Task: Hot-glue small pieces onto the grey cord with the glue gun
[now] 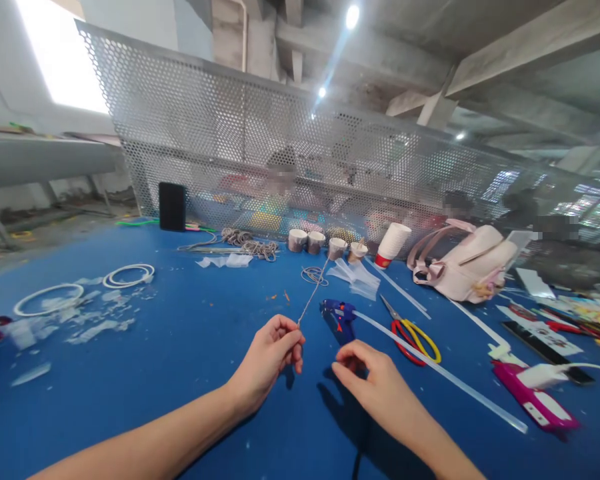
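Note:
My left hand [275, 350] is closed in a pinch on the end of a thin twisted cord [310, 300]. From my fingertips the cord runs up and away to a paper cup [337, 249], passing a loose coil of cord [314, 276]. My right hand [373, 377] hovers just below the handle of a blue glue gun [341, 313], thumb and index finger apart and nothing visible between them. A long clear glue stick [445, 377] sticks out of the gun's back. Scissors [413, 340] with red and yellow handles lie right of the gun.
Several cups and a stacked column of paper cups [393, 245] line the back, near bundled cord [250, 243] and a black tablet [173, 207]. White rings [50, 300] and film scraps lie left. A pink backpack [460, 260] and magenta power strip [535, 400] are right. A perforated metal screen [205, 120] stands behind.

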The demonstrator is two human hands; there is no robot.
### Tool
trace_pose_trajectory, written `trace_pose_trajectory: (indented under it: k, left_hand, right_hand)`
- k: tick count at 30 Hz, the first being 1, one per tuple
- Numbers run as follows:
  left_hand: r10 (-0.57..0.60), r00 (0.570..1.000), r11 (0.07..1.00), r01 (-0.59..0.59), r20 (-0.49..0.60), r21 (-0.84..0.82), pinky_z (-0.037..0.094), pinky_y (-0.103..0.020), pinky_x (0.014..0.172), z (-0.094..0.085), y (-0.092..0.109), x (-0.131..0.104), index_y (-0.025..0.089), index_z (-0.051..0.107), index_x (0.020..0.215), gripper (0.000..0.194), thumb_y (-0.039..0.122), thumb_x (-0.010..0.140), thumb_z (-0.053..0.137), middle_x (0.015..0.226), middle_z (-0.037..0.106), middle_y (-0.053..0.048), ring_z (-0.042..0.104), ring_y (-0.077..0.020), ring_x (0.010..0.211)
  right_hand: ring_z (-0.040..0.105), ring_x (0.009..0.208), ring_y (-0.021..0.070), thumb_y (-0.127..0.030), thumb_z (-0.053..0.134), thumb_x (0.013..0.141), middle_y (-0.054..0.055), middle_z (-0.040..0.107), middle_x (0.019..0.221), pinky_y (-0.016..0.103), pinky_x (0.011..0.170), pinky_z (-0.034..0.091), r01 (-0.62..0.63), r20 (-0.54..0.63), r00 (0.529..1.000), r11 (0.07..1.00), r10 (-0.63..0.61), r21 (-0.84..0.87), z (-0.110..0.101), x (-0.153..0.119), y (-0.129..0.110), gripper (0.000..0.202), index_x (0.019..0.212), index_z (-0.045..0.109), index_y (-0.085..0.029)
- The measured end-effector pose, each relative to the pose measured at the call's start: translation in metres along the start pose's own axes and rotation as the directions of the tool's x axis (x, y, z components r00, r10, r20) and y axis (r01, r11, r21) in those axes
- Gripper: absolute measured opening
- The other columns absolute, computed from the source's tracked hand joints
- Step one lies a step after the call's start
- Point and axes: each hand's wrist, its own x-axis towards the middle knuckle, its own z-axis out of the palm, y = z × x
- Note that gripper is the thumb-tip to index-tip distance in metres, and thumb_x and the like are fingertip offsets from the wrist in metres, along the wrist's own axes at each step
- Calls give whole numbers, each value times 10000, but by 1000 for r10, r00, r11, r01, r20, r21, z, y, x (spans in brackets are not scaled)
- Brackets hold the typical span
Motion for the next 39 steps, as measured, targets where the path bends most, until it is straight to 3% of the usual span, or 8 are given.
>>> trace_pose_trajectory:
  k: [3,7,14,20,26,31,34,39]
  left_hand:
    - [-2,1000,1000,2,17,-14,440,-220,410,1,0,-1,173,512,689,163,218,692,669,586,577,30,486,-81,431]
    - [-5,1000,998,6,18,-60,450,-225,412,-1,-1,0,175,512,685,137,207,694,645,516,522,52,476,-87,423]
    - [-46,998,992,41,-47,-116,442,-219,410,-7,-6,5,179,507,663,85,142,657,583,490,516,47,493,-100,435]
    - [-60,997,995,57,-41,-82,454,-215,437,-6,-8,6,172,522,639,92,165,692,597,502,533,36,497,-97,464]
    - [-84,996,993,82,-13,-87,458,-215,452,-3,-9,3,162,552,702,126,205,692,670,538,548,37,512,-93,482]
    - [-89,995,995,87,-51,-50,467,-215,479,-7,-9,4,147,568,729,172,230,668,706,542,569,33,534,-89,480]
    - [-78,993,997,77,-90,-11,461,-214,485,-10,-9,7,147,552,715,189,244,666,706,510,574,33,534,-86,453]
    - [-54,998,998,55,-45,25,463,-238,502,-8,-9,6,159,520,704,196,257,681,690,535,601,21,564,-107,469]
  right_hand:
    - [582,745,157,-291,547,803,29,646,858,255,679,446,29,0,1000,974,-30,226,16,14,-18,150,869,624,-181]
    - [606,700,150,-286,576,789,34,666,817,255,644,468,3,50,998,918,-25,397,38,40,-21,194,910,637,-147]
    - [605,711,155,-206,633,745,38,666,801,260,645,467,124,-92,991,894,-93,430,62,53,-9,63,732,683,-171]
    - [604,762,165,-164,612,738,42,658,799,269,698,459,183,-147,980,901,-135,392,64,52,-9,56,707,658,-172]
    - [551,677,153,-146,525,710,24,608,739,275,647,433,108,-113,991,900,-65,422,64,53,-6,81,681,597,-170]
    - [563,759,171,-176,507,701,38,614,780,290,701,424,91,-137,990,868,-27,487,61,52,-6,74,636,542,-179]
    - [561,725,157,-188,520,693,25,613,761,281,683,432,56,-138,990,819,28,572,58,48,-8,45,650,531,-184]
    - [520,483,96,-189,529,676,-16,610,646,236,505,417,-91,33,994,641,101,762,57,38,-16,25,670,505,-185]
